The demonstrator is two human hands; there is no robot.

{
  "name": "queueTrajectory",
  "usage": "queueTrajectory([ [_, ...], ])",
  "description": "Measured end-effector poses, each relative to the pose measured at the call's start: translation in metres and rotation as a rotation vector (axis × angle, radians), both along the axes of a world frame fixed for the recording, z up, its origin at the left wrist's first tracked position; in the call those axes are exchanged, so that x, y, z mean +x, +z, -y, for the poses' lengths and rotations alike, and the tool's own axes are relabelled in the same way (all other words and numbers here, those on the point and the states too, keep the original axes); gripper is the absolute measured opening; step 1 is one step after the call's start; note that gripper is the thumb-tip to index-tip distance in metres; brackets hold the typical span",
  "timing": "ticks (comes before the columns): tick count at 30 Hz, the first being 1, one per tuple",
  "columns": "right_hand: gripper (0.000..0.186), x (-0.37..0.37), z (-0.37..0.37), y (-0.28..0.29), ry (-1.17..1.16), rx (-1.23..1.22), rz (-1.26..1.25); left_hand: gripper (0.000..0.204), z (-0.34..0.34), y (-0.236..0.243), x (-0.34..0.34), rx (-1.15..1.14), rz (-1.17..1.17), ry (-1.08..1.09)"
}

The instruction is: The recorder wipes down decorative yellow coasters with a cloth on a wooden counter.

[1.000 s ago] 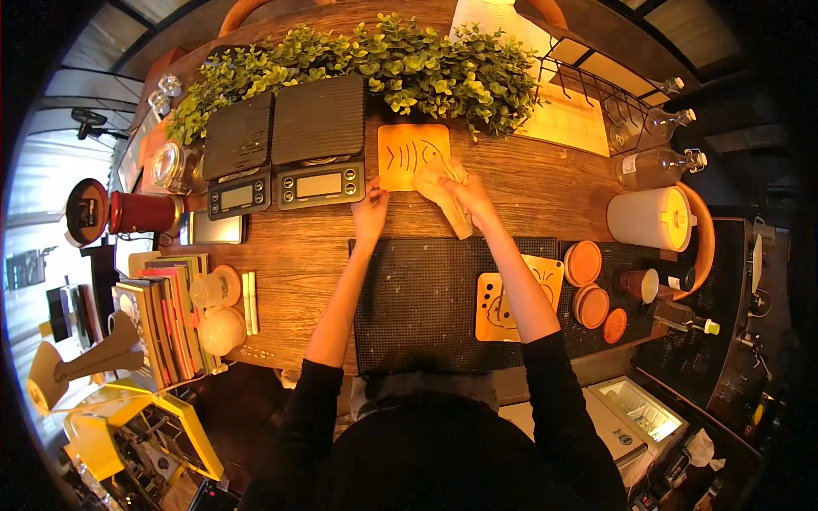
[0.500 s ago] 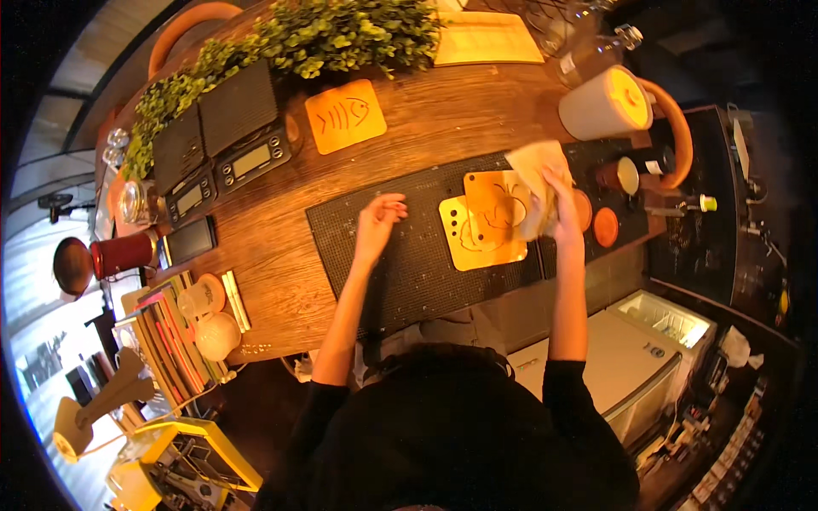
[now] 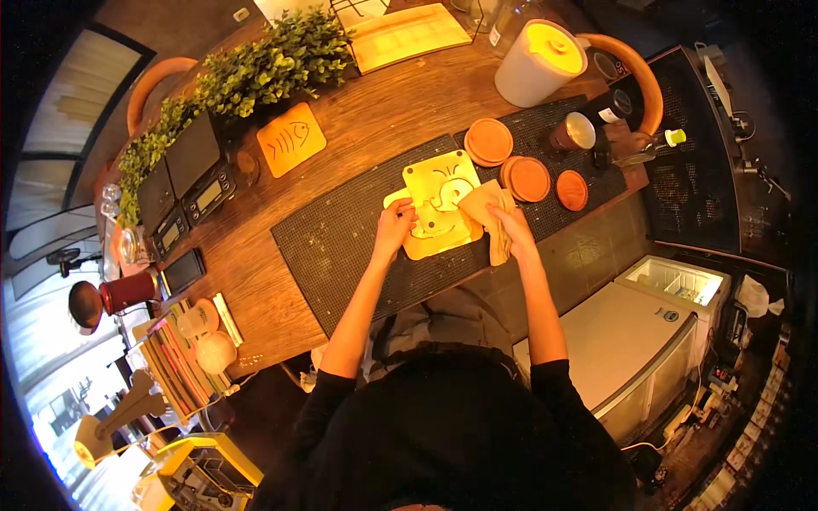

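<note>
Two stacked wooden boards with cut-out designs [image 3: 430,179] lie on a black mesh mat [image 3: 324,264]. My left hand [image 3: 396,221] grips the left edge of the boards, fingertips curled at it. A crumpled tan cloth [image 3: 494,238] is bunched in my right hand [image 3: 511,221], its upper part resting on the boards' right side. Stacks of round terracotta-coloured coasters [image 3: 528,177] and a single disc [image 3: 572,191] sit to their right. A square board with a fish design [image 3: 292,139] lies beyond the mat on the wooden table.
Leafy plants [image 3: 264,60], two scales [image 3: 204,183], a white lidded pitcher [image 3: 528,77], a metal cup [image 3: 573,132] and a pale tray [image 3: 409,38] surround the mat. Books [image 3: 166,358] stand at left; a white fridge unit [image 3: 596,358] is below the table's edge at lower right.
My hands moved from the fish board down and rightward to the stacked boards, the cloth going along. My left hand, apart half a second ago, now grips the boards. The view has turned.
</note>
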State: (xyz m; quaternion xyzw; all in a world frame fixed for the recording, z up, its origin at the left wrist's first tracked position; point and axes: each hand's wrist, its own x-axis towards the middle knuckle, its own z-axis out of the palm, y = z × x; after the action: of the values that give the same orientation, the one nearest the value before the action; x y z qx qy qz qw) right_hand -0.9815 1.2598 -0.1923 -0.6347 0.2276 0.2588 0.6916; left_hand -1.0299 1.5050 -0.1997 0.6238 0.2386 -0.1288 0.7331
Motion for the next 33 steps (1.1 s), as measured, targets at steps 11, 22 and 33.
queueTrajectory([
  [11,0.028,0.007,-0.004,0.016,0.064,0.151,-0.071,0.041,0.006,0.022,-0.006,-0.322,0.093,0.255],
  [22,0.035,-0.021,-0.079,0.128,0.167,0.468,-0.023,0.052,0.028,0.109,-0.011,-0.615,0.66,0.518],
  [33,0.048,0.051,-0.07,0.192,0.169,0.666,-0.029,0.072,-0.028,0.148,-0.011,-0.898,0.828,0.672],
])
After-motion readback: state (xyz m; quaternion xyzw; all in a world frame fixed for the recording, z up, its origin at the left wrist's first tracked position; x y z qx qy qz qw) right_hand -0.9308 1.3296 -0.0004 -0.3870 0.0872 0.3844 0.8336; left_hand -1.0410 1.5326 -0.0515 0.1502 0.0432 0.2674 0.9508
